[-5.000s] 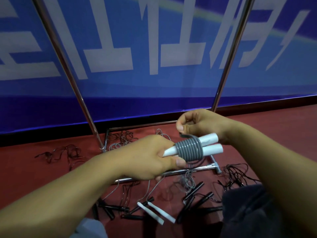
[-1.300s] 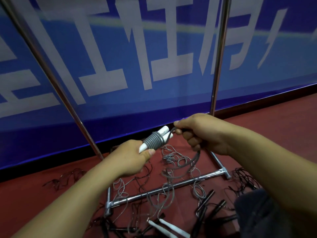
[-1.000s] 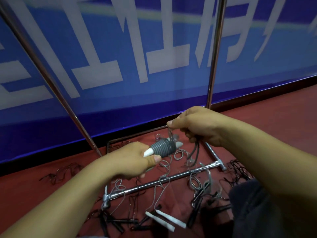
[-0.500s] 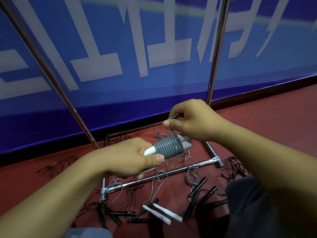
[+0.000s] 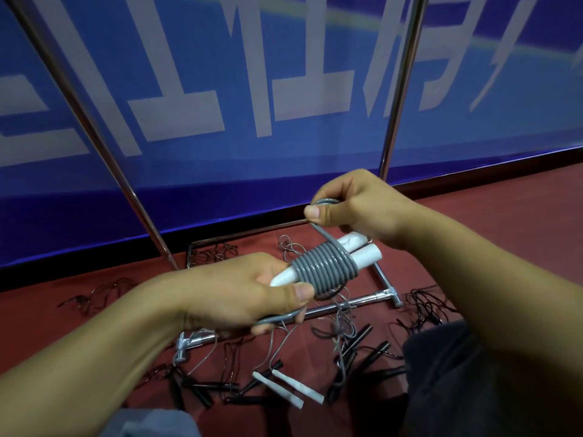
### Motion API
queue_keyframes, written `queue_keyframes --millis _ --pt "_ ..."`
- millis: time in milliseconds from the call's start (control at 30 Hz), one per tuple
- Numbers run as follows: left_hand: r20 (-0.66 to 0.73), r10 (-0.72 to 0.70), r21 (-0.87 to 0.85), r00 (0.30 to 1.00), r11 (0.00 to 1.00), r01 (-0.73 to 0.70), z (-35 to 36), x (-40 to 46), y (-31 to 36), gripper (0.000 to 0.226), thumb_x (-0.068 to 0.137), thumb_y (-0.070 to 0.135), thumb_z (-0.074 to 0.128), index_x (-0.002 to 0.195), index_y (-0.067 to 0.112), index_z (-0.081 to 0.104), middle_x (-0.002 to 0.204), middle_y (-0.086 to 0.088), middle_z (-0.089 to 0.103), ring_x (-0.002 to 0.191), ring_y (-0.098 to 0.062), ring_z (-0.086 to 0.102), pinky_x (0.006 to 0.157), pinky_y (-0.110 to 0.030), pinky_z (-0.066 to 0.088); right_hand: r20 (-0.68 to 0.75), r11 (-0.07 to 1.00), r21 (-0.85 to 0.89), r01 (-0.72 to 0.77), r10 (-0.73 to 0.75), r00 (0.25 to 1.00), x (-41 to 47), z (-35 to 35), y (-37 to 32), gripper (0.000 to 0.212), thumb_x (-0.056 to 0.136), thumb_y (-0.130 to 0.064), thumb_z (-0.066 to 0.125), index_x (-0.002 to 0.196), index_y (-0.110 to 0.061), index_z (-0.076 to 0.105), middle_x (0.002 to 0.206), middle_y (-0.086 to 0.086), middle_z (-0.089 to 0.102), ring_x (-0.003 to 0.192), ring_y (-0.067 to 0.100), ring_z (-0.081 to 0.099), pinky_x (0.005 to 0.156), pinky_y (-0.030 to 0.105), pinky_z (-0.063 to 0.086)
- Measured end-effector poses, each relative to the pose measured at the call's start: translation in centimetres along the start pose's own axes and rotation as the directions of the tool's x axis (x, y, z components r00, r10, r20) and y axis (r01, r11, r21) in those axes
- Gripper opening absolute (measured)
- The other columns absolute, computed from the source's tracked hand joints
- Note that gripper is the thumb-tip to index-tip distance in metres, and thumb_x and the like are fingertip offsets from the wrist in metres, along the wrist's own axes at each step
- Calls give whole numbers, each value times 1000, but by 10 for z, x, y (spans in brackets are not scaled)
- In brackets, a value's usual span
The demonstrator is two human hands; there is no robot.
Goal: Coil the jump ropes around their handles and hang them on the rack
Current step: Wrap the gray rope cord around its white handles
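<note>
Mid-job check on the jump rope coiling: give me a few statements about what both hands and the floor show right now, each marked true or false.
1. The left hand holds the tapered end of the white handles. True.
2. The grey rope is wound in several turns round both handles. True.
3. The right hand is empty. False: it pinches a loop of the grey rope just above the coil.
4. The coiled rope already hangs on the rack. False: it is held in both hands, in front of the rack's uprights.
5. Another pair of white handles lies on the red floor. True.
6. All ropes on the floor are coiled. False: the black ropes lie in loose tangles.
</note>
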State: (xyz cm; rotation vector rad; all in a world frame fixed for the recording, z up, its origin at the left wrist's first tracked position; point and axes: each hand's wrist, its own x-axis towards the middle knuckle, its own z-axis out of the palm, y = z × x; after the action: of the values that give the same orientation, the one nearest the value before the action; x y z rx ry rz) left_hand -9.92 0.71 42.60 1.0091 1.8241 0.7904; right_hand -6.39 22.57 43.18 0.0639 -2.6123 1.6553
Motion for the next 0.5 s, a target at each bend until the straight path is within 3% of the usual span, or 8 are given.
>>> queue_keyframes --millis 133,267,400,500 --pt "-22 13 60 1000 998 -11 1 0 0 33 97 47 51 78 23 63 49 6 51 46 -10 42 47 -22 36 -6 994 39 -100 100 995 2 0 11 21 83 -21 77 71 -3 71 63 9 45 49 8 37 47 17 34" --pt "-28 20 64 999 998 -19 0 -3 -2 34 98 50 53 81 22 65 50 5 53 48 -13 46 52 -26 38 58 989 39 -142 140 988 4 0 18 13 81 -19 78 72 -11 72 64 0 60 55 4 50 55 15 41" --pt "-83 90 29 992 996 -88 -11 -10 0 35 92 52 55 85 20 68 49 4 53 45 -13 48 49 -23 40 207 968 170 -184 148 967 4 3 21 16 80 -10 76 90 -6 65 69 -1 64 58 9 57 55 21 46" --pt "-152 111 -62 982 991 -122 -17 -13 -1 36 90 55 57 85 23 70 48 2 51 39 -13 43 41 -20 37 216 988 128 -89 59 975 2 9 20 15 72 -8 58 84 -12 67 69 0 60 63 14 52 55 25 41"
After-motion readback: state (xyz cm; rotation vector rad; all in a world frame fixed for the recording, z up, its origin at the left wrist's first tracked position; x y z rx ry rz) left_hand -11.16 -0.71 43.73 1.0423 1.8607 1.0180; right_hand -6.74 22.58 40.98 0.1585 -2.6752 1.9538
